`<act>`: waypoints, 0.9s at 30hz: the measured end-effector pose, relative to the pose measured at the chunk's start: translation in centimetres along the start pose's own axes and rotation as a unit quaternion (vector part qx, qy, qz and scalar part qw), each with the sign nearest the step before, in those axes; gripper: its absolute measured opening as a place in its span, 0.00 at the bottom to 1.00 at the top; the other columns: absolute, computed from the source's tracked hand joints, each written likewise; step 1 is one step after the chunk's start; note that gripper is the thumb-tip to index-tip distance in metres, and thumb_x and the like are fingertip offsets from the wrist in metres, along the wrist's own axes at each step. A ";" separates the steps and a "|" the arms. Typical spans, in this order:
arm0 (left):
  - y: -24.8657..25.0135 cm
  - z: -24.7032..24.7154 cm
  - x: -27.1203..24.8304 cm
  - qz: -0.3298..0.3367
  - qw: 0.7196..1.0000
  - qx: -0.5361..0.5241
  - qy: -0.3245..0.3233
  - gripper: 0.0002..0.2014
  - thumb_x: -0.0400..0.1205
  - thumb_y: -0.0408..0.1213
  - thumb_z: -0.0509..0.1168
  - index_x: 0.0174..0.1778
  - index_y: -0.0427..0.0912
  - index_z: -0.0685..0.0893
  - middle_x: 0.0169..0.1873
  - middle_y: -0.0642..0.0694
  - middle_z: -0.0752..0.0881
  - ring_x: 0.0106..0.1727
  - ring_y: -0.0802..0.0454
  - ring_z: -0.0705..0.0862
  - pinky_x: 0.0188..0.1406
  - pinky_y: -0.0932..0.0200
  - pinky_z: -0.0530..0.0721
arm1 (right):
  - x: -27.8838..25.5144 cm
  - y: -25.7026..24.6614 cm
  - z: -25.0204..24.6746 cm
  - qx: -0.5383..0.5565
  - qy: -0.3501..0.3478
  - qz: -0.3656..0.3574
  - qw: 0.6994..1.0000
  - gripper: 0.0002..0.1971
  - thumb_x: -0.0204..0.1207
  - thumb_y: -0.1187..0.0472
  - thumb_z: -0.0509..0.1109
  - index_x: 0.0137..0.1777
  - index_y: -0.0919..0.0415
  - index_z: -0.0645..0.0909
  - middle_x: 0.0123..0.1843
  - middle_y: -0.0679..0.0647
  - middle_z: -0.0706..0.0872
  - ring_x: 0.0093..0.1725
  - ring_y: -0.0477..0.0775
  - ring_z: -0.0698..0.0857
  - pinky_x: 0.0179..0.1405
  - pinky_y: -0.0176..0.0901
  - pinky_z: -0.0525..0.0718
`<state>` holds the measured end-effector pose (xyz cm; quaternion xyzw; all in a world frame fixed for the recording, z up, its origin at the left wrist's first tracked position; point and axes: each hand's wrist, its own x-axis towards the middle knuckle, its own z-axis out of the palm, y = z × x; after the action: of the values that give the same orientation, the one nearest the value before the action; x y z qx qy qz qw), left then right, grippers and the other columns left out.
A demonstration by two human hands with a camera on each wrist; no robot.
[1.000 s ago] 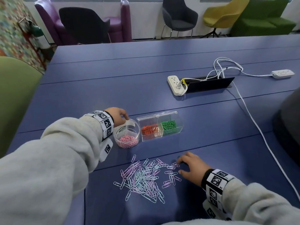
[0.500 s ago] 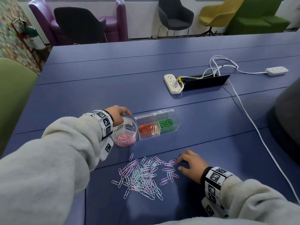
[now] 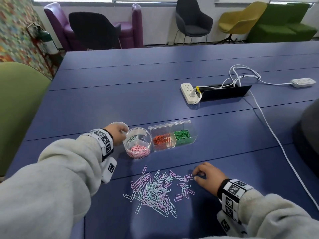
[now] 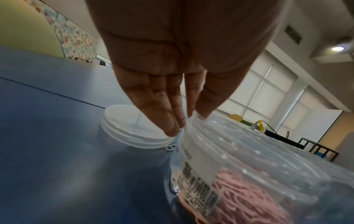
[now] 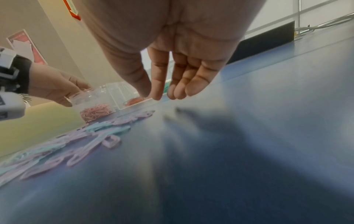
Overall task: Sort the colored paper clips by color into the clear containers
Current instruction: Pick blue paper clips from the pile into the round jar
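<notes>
Left hand [image 3: 119, 134] pinches the rim of the round jar [image 3: 137, 145] holding pink clips, while right hand [image 3: 208, 175], fingers loosely curled and empty, rests on the table [image 3: 120, 94] beside the loose clips [image 3: 156, 188].

A long blue table [image 3: 120, 94] fills the room's middle, with a white power strip [image 3: 189, 93] and white cables [image 3: 241, 75] lying beside a black hatch [image 3: 224, 92] on it. Along the far white wall under the windows stand a purple armchair [image 3: 127, 30], two dark chairs [image 3: 193, 23], a mustard chair [image 3: 240, 21] and a green sofa [image 3: 283, 26]. A patterned multicoloured wall [image 3: 15, 31] runs on the left, and a ceiling light [image 4: 337, 48] glows overhead.
</notes>
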<state>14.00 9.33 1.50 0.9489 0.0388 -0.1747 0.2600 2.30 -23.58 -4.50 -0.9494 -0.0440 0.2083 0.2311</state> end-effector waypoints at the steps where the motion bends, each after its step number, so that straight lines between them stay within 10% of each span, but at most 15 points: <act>1: -0.2 0.3 -0.2 -0.002 1.000 -0.011 -0.001 0.12 0.77 0.25 0.59 0.45 0.47 0.82 0.36 0.43 0.83 0.28 0.50 0.79 0.20 0.68 0.78 | 0.2 -0.3 -0.4 -0.003 0.000 0.006 1.000 0.06 0.77 0.57 0.68 0.42 0.44 0.76 0.42 0.40 0.71 0.39 0.36 0.74 0.39 0.18 0.68; 6: -1.3 0.7 -1.1 -0.047 0.998 -0.035 -0.017 0.10 0.74 0.29 0.66 0.42 0.50 0.78 0.36 0.42 0.87 0.34 0.44 0.85 0.37 0.56 0.86 | 2.4 -3.7 -3.8 -0.018 0.018 -0.015 1.000 0.04 0.76 0.57 0.69 0.41 0.47 0.77 0.41 0.42 0.76 0.43 0.45 0.79 0.47 0.31 0.73; 17: -6.3 0.3 -3.0 -0.083 0.979 -0.188 -0.016 0.12 0.77 0.27 0.67 0.47 0.49 0.79 0.32 0.45 0.80 0.27 0.47 0.78 0.25 0.61 0.80 | 14.0 -19.2 -8.7 -0.157 -0.021 -0.127 0.979 0.09 0.73 0.58 0.71 0.52 0.56 0.84 0.47 0.49 0.84 0.50 0.53 0.82 0.50 0.40 0.78; 27: -9.4 -0.7 -3.3 -0.084 0.965 -0.249 -0.024 0.10 0.77 0.30 0.68 0.44 0.52 0.81 0.32 0.47 0.80 0.27 0.53 0.79 0.26 0.63 0.82 | 24.3 -25.4 -5.2 -0.451 -0.139 -0.119 0.874 0.20 0.66 0.47 0.78 0.50 0.61 0.85 0.49 0.55 0.89 0.45 0.58 0.85 0.48 0.45 0.82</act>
<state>9.53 17.80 -1.30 0.8433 0.1546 -0.2031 0.4729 26.83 1.18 2.16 -0.8993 -0.2773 0.2672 -0.2075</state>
